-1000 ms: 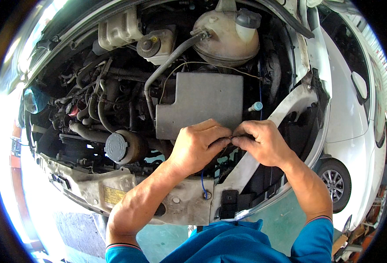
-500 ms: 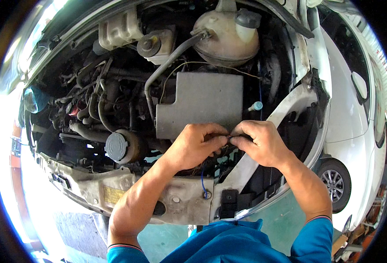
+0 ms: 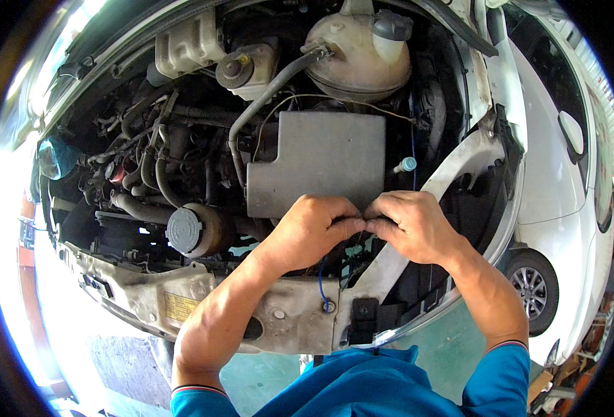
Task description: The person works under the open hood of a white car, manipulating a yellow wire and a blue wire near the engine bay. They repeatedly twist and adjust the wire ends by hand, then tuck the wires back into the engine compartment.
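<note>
My left hand [image 3: 312, 229] and my right hand [image 3: 413, 224] meet fingertip to fingertip at the front edge of a grey box cover [image 3: 331, 163] in an open engine bay. Both are closed in a pinch, thumbs against forefingers. Whatever lies between the fingertips is too small and too covered to make out. Thin dark wires hang just beneath the fingers. Below my left hand, a blue wire [image 3: 321, 283] runs down to a bolt on the pale front panel [image 3: 279, 326].
A round-capped reservoir [image 3: 185, 231] stands left of my left forearm. Farther back are a yellowed tank [image 3: 356, 62], a smaller capped reservoir [image 3: 241, 73] and a bent hose [image 3: 265, 97]. A light blue cap [image 3: 408, 165] sits right of the cover. A white car [image 3: 554, 229] stands at the right.
The fingertips have shifted slightly and pressed closer together, with my left thumb a little lower. Otherwise the hands stay in the same spot.
</note>
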Demonstrator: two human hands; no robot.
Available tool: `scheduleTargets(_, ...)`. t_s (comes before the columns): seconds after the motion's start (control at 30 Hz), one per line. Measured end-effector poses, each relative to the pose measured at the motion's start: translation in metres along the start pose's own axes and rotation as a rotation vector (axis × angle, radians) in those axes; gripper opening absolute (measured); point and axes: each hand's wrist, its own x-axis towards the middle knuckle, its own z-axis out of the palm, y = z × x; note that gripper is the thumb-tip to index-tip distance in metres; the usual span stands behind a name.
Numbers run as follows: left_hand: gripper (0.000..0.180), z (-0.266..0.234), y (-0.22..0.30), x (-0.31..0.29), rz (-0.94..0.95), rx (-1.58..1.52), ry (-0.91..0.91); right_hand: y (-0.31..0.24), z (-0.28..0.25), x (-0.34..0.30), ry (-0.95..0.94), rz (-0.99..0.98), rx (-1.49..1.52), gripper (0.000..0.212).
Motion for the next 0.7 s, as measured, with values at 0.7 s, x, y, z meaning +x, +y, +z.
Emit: scheduleTargets(0.7, 0.018, 0.0, -0.005, 0.0, 0.196, 0.115, 0.114, -0.001, -0.012, 0.005, -0.051, 0.046, 0.181, 0.013)
